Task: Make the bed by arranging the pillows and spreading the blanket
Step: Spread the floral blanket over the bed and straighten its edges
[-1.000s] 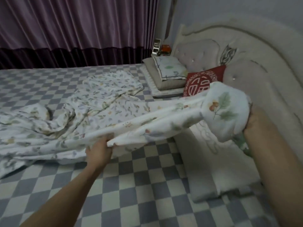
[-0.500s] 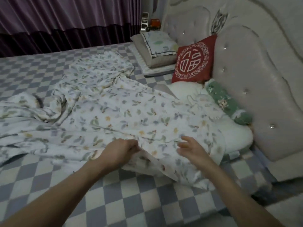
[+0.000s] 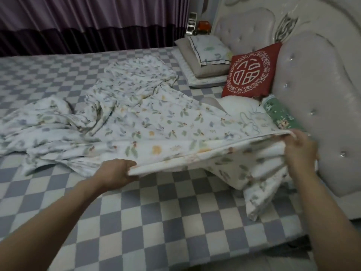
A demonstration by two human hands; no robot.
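Blanket [image 3: 148, 122] — white with a leaf and berry print — lies rumpled across a bed [image 3: 156, 208] covered in a grey and white checked sheet. Its near edge is lifted off the sheet between two hands. The left hand [image 3: 115, 173] grips that edge, fingers curled under the fabric and thumb on top. The right hand [image 3: 298, 151] holds the edge near the headboard [image 3: 312, 94], fingers clamped over a bunched fold that hangs down below it. Beyond the raised edge, a white pillow [image 3: 236, 106] and a green floral pillow [image 3: 281, 114] lie against the headboard. A red cushion [image 3: 252, 71] with a white emblem leans upright just past them. Farther along sits a stack of flat pillows [image 3: 205, 61], the top one pale with a dark piped border. Purple curtains [image 3: 88, 22] hang behind the bed.
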